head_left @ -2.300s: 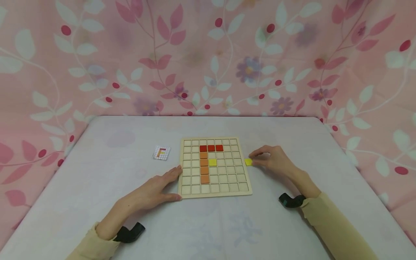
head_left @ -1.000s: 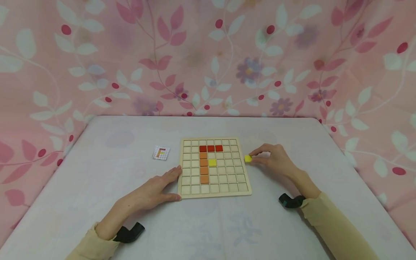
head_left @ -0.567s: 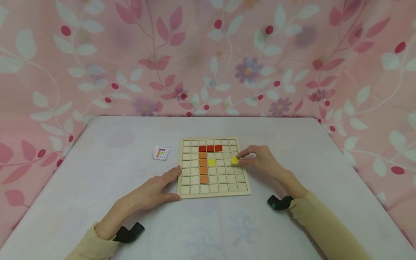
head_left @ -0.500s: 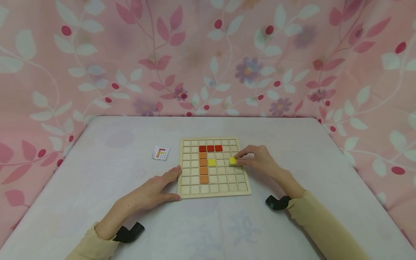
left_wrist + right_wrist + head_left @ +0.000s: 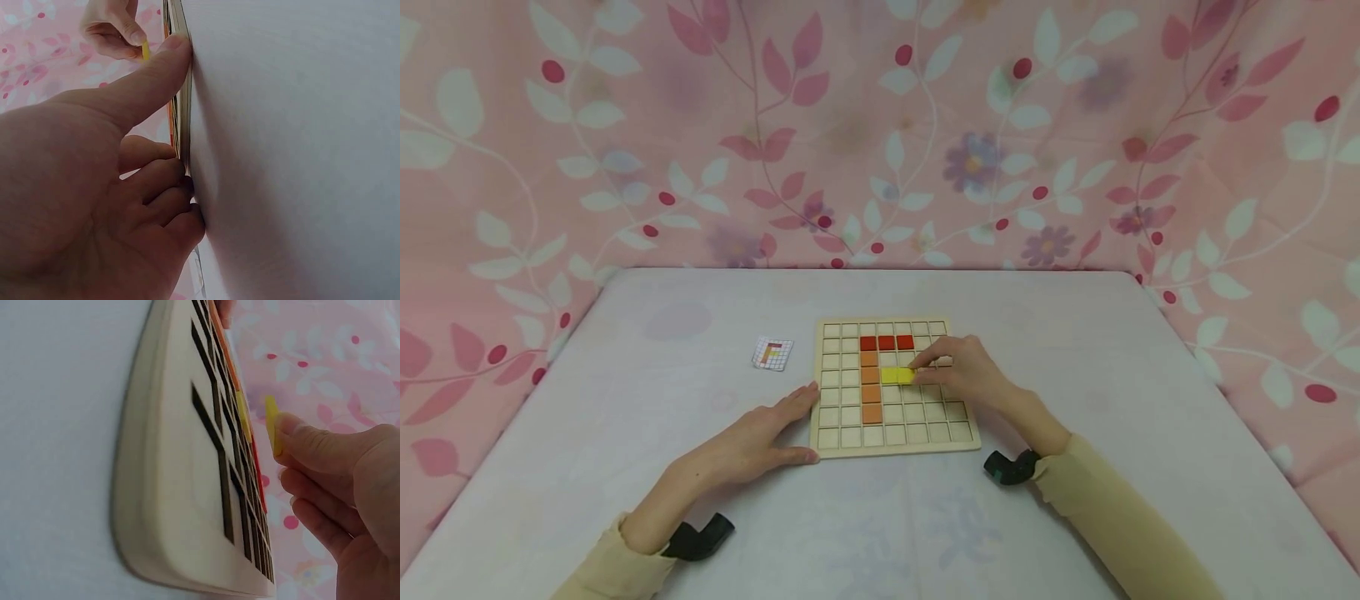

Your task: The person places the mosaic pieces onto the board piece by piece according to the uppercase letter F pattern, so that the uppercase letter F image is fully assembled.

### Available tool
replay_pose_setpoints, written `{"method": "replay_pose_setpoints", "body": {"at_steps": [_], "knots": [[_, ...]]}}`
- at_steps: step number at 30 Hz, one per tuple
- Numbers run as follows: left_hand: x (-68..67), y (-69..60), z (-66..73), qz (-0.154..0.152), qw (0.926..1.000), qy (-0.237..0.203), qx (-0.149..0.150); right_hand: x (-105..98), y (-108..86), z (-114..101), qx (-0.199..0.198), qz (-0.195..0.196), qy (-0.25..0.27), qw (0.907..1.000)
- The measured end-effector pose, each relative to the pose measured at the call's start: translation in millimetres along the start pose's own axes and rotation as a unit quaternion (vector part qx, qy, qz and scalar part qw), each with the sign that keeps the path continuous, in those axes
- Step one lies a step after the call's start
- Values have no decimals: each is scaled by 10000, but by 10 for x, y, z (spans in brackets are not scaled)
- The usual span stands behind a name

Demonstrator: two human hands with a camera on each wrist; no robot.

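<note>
A square wooden grid board lies on the table. My left hand rests against its left side, fingertips at the edge and thumb at the near left corner. Between thumb and fingers, my right hand pinches a yellow square tile. In the right wrist view this held tile is tilted on edge, just above the board surface. Another yellow tile sits in the grid, immediately left of it in the head view. Red tiles form a row, with a column of orange tiles below its left end.
Left of the board lies a small card printed with a coloured grid pattern. The white-covered table ends at a pink floral cloth behind. Black wrist devices stick out near both cuffs.
My right hand has carried the yellow tile from beyond the board's right edge leftward over the grid, close to the other yellow tile. My left hand has stayed in place.
</note>
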State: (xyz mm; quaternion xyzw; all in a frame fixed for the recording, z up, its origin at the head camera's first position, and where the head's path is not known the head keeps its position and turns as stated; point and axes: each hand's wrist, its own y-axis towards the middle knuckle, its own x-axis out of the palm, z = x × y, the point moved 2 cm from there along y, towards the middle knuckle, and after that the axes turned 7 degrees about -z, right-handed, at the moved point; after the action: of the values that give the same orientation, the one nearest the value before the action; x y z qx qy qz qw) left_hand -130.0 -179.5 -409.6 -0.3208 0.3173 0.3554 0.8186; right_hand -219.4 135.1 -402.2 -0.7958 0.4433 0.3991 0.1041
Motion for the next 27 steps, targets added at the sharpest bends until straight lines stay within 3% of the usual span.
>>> {"method": "replay_pose_setpoints", "body": {"at_steps": [5,14,20,27], "knots": [[3,-3,0,-2,10000,-24,-42,52,-3,15,-137,-78,51,9999],[2,8,-2,-6,10000,-15,-45,58,-23,91,-137,118,-398,9990],[-2,9,-4,-15,10000,-50,-51,81,-23,132,-342,230,-353,9985],[-1,7,9,-26,9999,-104,-91,96,-21,147,-241,217,-267,9991]]}}
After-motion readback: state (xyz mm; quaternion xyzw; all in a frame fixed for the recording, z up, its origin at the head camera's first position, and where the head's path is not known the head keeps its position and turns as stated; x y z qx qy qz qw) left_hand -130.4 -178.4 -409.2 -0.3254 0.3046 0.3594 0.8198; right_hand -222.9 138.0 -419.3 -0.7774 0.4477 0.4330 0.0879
